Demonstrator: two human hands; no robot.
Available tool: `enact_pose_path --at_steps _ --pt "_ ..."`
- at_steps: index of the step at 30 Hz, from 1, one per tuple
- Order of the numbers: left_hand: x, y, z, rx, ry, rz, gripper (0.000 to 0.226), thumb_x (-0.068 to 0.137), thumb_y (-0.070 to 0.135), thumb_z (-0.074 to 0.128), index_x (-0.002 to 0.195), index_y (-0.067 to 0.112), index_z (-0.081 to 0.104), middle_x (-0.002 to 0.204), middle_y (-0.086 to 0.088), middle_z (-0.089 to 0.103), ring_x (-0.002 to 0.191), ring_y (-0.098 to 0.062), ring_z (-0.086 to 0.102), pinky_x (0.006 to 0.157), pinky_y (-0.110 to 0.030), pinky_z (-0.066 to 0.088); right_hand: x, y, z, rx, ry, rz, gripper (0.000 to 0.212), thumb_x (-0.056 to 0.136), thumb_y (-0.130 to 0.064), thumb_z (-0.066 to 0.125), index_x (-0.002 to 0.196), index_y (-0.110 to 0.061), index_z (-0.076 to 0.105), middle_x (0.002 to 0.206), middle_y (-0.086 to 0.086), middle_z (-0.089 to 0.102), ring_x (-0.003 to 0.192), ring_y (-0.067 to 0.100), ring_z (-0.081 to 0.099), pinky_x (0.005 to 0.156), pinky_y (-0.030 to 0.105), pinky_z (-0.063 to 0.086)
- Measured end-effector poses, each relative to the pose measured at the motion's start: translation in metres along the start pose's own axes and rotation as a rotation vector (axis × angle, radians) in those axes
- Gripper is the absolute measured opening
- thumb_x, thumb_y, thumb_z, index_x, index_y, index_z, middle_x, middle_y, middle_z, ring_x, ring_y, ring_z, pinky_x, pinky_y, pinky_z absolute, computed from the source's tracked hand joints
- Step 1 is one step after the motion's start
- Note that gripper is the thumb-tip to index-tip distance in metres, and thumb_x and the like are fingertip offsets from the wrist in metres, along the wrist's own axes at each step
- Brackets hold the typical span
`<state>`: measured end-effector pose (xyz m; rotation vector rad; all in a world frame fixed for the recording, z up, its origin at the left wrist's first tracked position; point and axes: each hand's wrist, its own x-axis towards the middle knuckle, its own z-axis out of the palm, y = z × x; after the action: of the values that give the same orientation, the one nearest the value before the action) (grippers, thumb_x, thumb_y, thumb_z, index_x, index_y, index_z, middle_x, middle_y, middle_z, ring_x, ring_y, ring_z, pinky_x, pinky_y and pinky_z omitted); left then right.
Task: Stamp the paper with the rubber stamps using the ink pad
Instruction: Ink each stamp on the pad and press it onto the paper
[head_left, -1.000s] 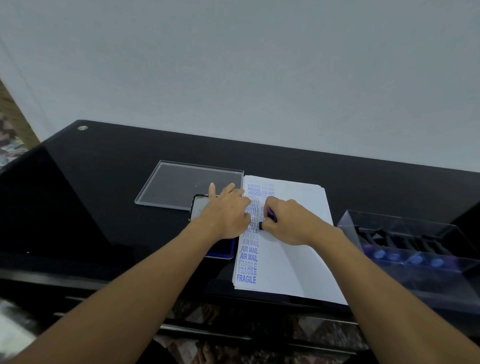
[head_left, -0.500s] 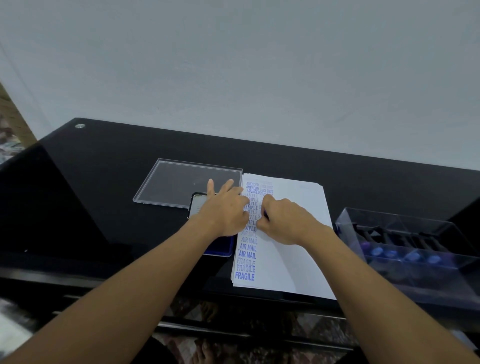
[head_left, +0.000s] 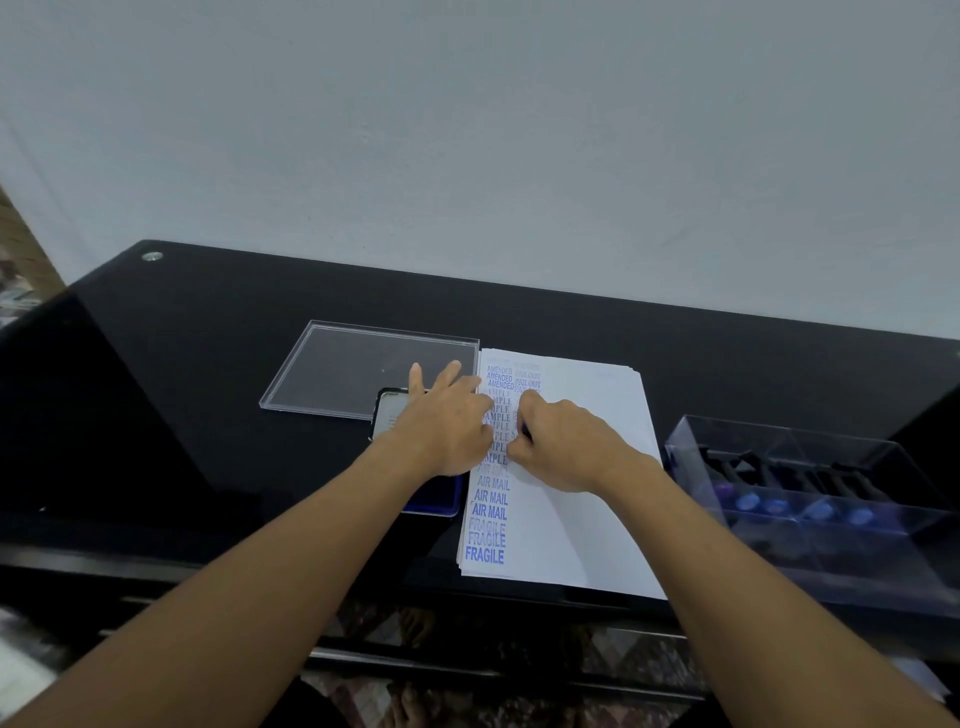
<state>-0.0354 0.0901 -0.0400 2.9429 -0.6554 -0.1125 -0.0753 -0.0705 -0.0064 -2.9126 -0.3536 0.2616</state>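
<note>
A stack of white paper (head_left: 597, 457) lies on the black table, its left side filled with blue prints reading AMENDED, SAMPLE, AIR MAIL and FRAGILE. My right hand (head_left: 563, 447) is closed around a small dark rubber stamp (head_left: 524, 430) and presses it onto the sheet beside the SAMPLE prints; only a sliver of the stamp shows. My left hand (head_left: 449, 421) lies flat with spread fingers across the paper's left edge. It covers most of the blue ink pad (head_left: 441, 499), whose open lid (head_left: 387, 415) sticks out behind it.
A clear plastic lid (head_left: 363, 366) lies flat at the back left of the paper. At the right stands a clear box (head_left: 810, 483) holding several more stamps with blue ends. A pale wall rises behind the table (head_left: 182, 389).
Both hands have shifted slightly up the page along the second column of prints. The stamp stays pressed down under my right hand, and my left hand keeps holding the paper.
</note>
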Motion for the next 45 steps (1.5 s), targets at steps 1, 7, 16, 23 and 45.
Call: enact_pose_path --at_steps 1,7,16,23,45 --pt "0.000 0.000 0.000 0.000 -0.001 -0.001 0.041 0.101 0.032 0.040 0.138 0.018 0.054 0.161 -0.004 0.027 0.153 -0.027 0.002 0.115 -0.066 -0.006 0.000 0.000 0.000 0.001 0.004 0.001 0.020 0.101 -0.035 0.047 0.098 -0.018 0.038 0.072 -0.006 0.047 0.058 0.011 0.047 0.051 0.024 0.030" --pt "-0.001 0.000 0.000 0.007 -0.004 0.000 0.044 0.101 0.032 0.041 0.142 0.018 0.050 0.162 -0.005 0.024 0.153 -0.026 0.000 0.116 -0.065 -0.005 -0.003 -0.002 -0.002 -0.001 0.014 0.005 0.020 0.101 -0.033 0.048 0.095 -0.017 0.037 0.071 -0.006 0.045 0.058 0.010 0.044 0.050 0.024 0.028" --pt "-0.004 0.001 -0.002 0.009 0.001 0.004 0.048 0.102 0.032 0.041 0.147 0.019 0.044 0.163 -0.005 0.021 0.153 -0.026 0.000 0.117 -0.065 -0.003 0.002 0.003 0.005 0.002 0.036 0.006 0.020 0.099 -0.035 0.048 0.096 -0.017 0.040 0.075 -0.003 0.053 0.060 0.013 0.050 0.052 0.027 0.034" --pt "-0.005 0.001 -0.001 0.021 0.016 0.019 0.046 0.102 0.033 0.040 0.145 0.018 0.046 0.163 -0.005 0.023 0.153 -0.027 0.001 0.117 -0.064 -0.004 0.002 0.003 0.006 -0.008 0.041 0.002 0.020 0.100 -0.036 0.048 0.098 -0.018 0.040 0.077 -0.002 0.054 0.061 0.013 0.051 0.052 0.025 0.034" --pt "-0.024 0.007 -0.033 -0.094 0.107 -0.010 0.048 0.101 0.029 0.042 0.148 0.020 0.043 0.162 0.000 0.026 0.154 -0.023 0.003 0.119 -0.061 -0.004 -0.011 0.016 -0.033 0.338 0.212 0.147 0.018 0.091 -0.030 0.058 0.086 -0.013 0.053 0.086 0.004 0.064 0.077 0.022 0.057 0.065 0.035 0.047"
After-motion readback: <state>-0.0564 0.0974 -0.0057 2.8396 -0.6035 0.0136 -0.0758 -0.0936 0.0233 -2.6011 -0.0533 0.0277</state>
